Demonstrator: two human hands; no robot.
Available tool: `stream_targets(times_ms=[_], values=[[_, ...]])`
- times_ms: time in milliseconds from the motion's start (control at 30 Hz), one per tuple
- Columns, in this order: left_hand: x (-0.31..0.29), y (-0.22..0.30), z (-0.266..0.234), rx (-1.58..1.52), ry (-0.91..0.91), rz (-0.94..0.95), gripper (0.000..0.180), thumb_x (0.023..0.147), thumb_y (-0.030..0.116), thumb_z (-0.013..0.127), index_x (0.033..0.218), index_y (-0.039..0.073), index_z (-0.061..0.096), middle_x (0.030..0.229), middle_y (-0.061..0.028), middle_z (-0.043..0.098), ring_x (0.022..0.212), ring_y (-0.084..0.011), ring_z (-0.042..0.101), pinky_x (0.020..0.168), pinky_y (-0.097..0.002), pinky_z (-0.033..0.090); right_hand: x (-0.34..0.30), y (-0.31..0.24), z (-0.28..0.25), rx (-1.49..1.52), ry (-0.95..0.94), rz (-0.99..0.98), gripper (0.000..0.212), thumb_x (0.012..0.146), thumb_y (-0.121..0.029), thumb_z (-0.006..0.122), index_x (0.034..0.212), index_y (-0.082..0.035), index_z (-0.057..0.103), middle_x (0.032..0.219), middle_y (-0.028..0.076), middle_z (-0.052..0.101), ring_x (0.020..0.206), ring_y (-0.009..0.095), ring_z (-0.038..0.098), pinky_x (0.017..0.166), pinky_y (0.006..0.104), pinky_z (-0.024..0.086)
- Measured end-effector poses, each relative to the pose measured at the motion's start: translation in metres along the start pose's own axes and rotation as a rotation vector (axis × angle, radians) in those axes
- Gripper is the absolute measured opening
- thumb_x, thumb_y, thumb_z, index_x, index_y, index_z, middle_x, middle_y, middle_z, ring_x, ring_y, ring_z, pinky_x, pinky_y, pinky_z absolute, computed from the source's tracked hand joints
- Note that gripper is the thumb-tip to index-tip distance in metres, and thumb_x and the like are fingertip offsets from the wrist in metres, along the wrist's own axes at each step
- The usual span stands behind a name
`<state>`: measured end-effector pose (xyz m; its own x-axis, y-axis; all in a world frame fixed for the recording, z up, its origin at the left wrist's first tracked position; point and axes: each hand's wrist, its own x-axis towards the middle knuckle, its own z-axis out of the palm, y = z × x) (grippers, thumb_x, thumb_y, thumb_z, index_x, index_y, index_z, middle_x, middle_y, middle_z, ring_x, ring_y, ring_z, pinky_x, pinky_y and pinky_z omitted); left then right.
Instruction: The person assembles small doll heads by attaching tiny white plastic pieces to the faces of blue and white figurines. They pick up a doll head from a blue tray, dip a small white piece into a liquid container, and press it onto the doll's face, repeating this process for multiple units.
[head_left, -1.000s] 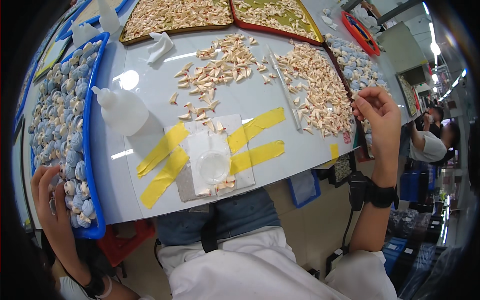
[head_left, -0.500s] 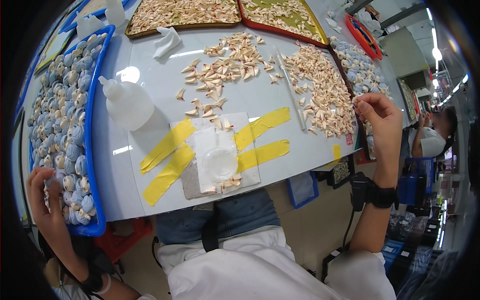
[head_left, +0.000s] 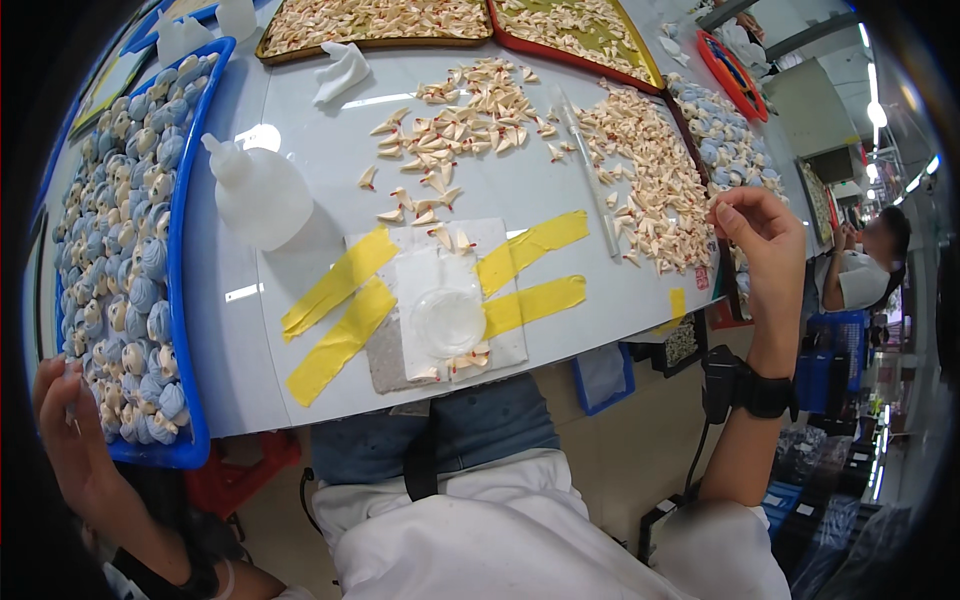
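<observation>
My left hand (head_left: 80, 440) is by the near left edge of a blue tray (head_left: 190, 300), its fingers loosely bent and apart, with nothing visible in them. Rounded light-blue and cream pieces (head_left: 140, 260) fill that tray. My right hand (head_left: 765, 230) is raised at the table's right edge, thumb and forefinger pinched together; what they hold, if anything, is too small to make out. Beside it lies a heap of small, pointed cream pieces with red tips (head_left: 650, 190). In front of me, a clear round dish (head_left: 447, 322) sits on a white pad between yellow tape strips (head_left: 340, 340).
A white squeeze bottle (head_left: 258, 195) stands right of the blue tray. More cream pieces (head_left: 470, 115) lie mid-table near a clear rod (head_left: 588, 170). Two trays of them (head_left: 375, 43) (head_left: 575, 60) stand at the back, near a crumpled white cloth (head_left: 342, 72). Another person (head_left: 868, 262) sits far right.
My left hand has drawn back from the pieces to the blue tray's outer left edge. The view has shifted slightly. My right hand keeps its pinch in nearly the same place.
</observation>
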<state>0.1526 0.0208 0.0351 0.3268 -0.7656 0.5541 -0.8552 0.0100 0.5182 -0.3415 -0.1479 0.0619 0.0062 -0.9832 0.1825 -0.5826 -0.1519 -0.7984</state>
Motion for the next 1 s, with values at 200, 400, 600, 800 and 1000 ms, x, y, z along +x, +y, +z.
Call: stream_targets(times_ms=[200,400,600,800,1000], values=[[-0.009,0.014,0.000,-0.112,-0.013,-0.013,0.014,0.088,0.004,0.050,0.100,-0.002,0.054,0.113,-0.0128,0.051,0.104,-0.0198,0.050,0.093,-0.0301,0.037,0.001,-0.002,0.003,0.059,-0.001,0.065,0.012,0.083,-0.005,0.058,0.091,0.003,0.059,0.080,0.007,0.062,0.071,0.010,0.059,0.066,0.0209,0.046],[-0.015,0.028,0.002,-0.160,-0.046,0.031,0.010,0.088,0.001,0.047,0.096,-0.002,0.052,0.114,-0.0136,0.048,0.103,-0.0215,0.050,0.091,-0.0322,0.038,-0.002,-0.005,0.003,0.027,0.034,0.059,0.013,0.083,-0.005,0.058,0.092,0.003,0.060,0.080,0.006,0.062,0.071,0.010,0.059,0.067,0.0207,0.046],[-0.023,0.048,0.008,-0.245,-0.103,0.083,0.006,0.086,0.008,0.050,0.091,0.003,0.050,0.110,-0.0130,0.046,0.095,-0.0220,0.050,0.080,-0.0304,0.040,-0.004,-0.003,0.000,-0.087,0.068,-0.011,0.013,0.082,-0.007,0.060,0.091,0.002,0.060,0.079,0.003,0.060,0.072,0.008,0.055,0.067,0.0195,0.043],[-0.029,0.075,0.026,-0.398,-0.128,0.053,0.015,0.086,0.020,0.055,0.085,0.009,0.045,0.099,-0.0119,0.042,0.082,-0.0185,0.046,0.065,-0.0269,0.037,-0.005,-0.007,0.005,0.015,0.104,0.024,0.012,0.081,-0.007,0.061,0.090,0.001,0.060,0.079,0.003,0.060,0.072,0.009,0.054,0.066,0.0201,0.043],[-0.045,0.099,0.052,-0.963,-0.394,-0.007,0.029,0.072,0.025,0.074,0.082,0.012,0.050,0.095,-0.0105,0.045,0.066,-0.0145,0.051,0.052,-0.0196,0.042,-0.021,-0.035,0.025,0.176,0.053,0.008,0.010,0.079,-0.002,0.062,0.088,0.001,0.060,0.082,0.004,0.060,0.072,0.009,0.055,0.066,0.0202,0.043]])
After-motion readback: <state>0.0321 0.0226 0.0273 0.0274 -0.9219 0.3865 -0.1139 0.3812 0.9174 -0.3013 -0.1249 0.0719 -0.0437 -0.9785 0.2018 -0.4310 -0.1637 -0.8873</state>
